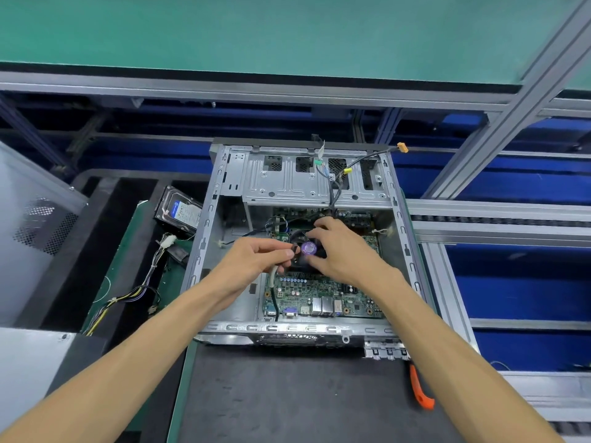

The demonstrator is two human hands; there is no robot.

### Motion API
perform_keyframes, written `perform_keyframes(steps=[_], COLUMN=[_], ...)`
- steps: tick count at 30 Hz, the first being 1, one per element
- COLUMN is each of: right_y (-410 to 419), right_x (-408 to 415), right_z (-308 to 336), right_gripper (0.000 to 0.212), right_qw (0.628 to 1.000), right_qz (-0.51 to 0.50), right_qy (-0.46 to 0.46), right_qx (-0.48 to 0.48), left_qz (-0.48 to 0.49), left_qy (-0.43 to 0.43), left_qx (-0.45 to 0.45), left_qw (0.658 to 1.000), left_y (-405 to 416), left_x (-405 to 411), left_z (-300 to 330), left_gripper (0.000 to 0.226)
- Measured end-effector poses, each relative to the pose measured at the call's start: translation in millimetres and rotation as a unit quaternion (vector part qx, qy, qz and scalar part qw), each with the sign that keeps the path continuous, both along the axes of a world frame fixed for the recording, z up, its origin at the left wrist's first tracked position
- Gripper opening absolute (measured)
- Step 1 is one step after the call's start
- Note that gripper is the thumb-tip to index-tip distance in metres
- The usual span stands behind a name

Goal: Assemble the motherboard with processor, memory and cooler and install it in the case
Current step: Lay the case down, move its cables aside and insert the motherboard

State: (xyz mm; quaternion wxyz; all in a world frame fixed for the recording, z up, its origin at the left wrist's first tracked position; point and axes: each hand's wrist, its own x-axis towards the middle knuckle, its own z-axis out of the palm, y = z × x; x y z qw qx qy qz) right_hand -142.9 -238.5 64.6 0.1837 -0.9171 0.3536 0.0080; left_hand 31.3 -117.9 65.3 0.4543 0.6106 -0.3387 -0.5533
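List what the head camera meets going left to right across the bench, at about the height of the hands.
Perforated side panel → bundle of loose wires → hard drive → left hand → cooler fan → right hand → right wall of the case → aluminium frame rails.

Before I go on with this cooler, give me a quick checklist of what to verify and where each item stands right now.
1. Motherboard lies inside the case: ok.
2. Cooler sits on the board, fan label facing up: ok.
3. Both hands on the cooler, left hand gripping its left edge and right hand over its right side: ok.
4. Cooler fasteners seated: cannot tell, the hands cover them.
5. Front-panel cables clear of the fan: cannot tell, they drop in just behind the right hand.
6. Screwdriver within reach, orange handle by the right forearm: ok.
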Motion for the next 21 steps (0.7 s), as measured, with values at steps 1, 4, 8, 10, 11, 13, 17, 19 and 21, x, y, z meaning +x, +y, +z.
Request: perform_keyframes(steps=[1,4,8,10,11,13,17,19,21], right_y=[4.5,10.8,8.8,6.4,6.1,6.3,5.9,6.1,5.1], right_x=[-0.4,3.2,4.0,2.5,1.6,1.6,1.8,0.1,-2.6], right_z=[6.2,21.5,24.6,21.8,19.7,17.6,15.1,13.8,13.7], right_gripper=[0.031,0.03,0.025,0.021,0.02,0.017,0.014,0.015,0.016], right_qw=[0.998,0.961,0.905,0.877,0.867,0.853,0.831,0.816,0.793], right_qz=[-0.02,-0.129,-0.141,-0.144,-0.147,-0.156,-0.168,-0.161,-0.148], right_qy=[-0.062,-0.165,-0.154,-0.173,-0.178,-0.187,-0.209,-0.23,-0.255], right_qx=[0.005,0.182,0.372,0.425,0.442,0.462,0.487,0.506,0.533], left_qz=[0.011,0.033,0.019,0.017,0.017,0.017,0.016,0.028,0.045], left_qy=[-0.021,-0.088,-0.152,-0.158,-0.159,-0.166,-0.165,-0.131,-0.086], left_qx=[0.002,-0.007,-0.033,-0.035,-0.035,-0.04,-0.056,-0.066,-0.064], left_qw=[1.0,0.996,0.988,0.987,0.986,0.985,0.985,0.989,0.993], left_y=[-1.0,-1.0,-0.7,-1.3,-1.4,-1.7,-0.3,0.1,0.0], left_x=[1.4,3.3,-2.6,-4.6,-5.1,-5.4,-6.4,-4.9,-2.0], left_z=[-0.1,-1.7,-2.1,-1.9,-1.8,-0.9,-2.2,-3.9,-4.6], left_gripper=[0.011,0.01,0.014,0.015,0.016,0.017,0.014,0.012,0.013])
